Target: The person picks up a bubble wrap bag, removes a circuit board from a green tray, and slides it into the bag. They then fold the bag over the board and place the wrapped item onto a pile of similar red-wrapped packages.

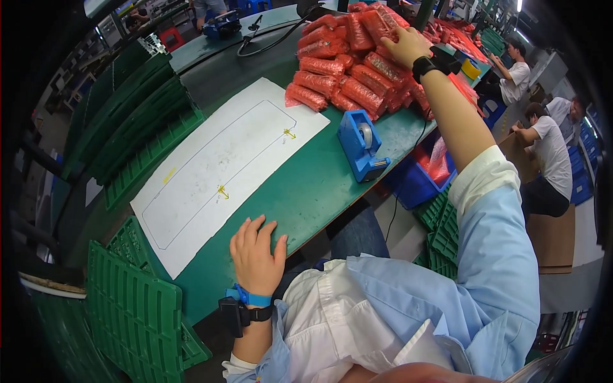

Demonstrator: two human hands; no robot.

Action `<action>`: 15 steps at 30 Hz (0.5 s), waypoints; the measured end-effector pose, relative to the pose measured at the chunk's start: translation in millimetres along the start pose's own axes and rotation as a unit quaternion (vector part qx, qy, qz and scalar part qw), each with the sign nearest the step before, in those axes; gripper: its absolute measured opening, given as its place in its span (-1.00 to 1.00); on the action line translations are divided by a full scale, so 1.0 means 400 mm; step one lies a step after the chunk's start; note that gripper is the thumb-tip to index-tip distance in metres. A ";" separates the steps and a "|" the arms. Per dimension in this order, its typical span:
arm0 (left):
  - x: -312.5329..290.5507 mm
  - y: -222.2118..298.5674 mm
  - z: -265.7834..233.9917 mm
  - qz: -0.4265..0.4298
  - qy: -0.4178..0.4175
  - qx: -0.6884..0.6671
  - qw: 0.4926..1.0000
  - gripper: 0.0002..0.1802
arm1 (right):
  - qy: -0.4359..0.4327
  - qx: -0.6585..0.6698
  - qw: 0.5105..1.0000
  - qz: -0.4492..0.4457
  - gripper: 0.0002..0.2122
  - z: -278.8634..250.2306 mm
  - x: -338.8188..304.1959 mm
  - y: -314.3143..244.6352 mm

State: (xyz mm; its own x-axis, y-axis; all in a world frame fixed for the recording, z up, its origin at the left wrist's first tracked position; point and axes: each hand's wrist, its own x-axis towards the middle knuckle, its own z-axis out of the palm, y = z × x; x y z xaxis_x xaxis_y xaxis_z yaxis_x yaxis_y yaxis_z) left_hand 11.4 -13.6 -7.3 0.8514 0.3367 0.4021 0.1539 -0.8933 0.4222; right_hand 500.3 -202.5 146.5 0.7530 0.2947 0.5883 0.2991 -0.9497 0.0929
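Green surface (306, 201) carries, toward its right edge, piled red bubble-wrapped bundles (357, 64), probably light, soft-skinned and slippery, best gripped round the middle; the right hand (407, 48) reaches onto them, whether gripping cannot be told, while the empty left hand (258, 254) spreads at the near edge.

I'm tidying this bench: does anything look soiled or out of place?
The white sheet looks soiled, with grey smudging around its middle. The red wrapped packages are heaped at uneven angles, but nothing looks spilled.
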 end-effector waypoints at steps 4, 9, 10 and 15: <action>-0.002 0.001 -0.002 -0.004 0.000 0.002 1.000 -0.67 | 0.074 -0.012 0.997 -0.030 -0.42 -0.016 -0.045 -0.017; 0.001 0.003 0.000 -0.006 -0.001 0.000 1.000 -0.67 | 0.143 0.006 0.973 -0.179 -0.39 -0.028 -0.047 -0.039; 0.003 0.003 0.001 -0.006 -0.001 0.001 1.000 -0.67 | 0.144 0.006 0.973 -0.179 -0.39 -0.027 -0.049 -0.045; 0.000 0.001 -0.003 -0.009 0.003 0.007 1.000 -0.68 | 0.012 -0.026 0.983 -0.181 -0.36 -0.032 -0.037 -0.131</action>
State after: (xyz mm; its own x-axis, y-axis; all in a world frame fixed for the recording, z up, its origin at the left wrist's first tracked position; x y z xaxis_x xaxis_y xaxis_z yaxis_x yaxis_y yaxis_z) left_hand 10.8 -13.6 -6.2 0.8455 0.3545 0.3994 0.1764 -0.8913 0.4176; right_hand 466.1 -158.6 143.1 0.5887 0.6123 0.5278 0.5146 -0.7874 0.3394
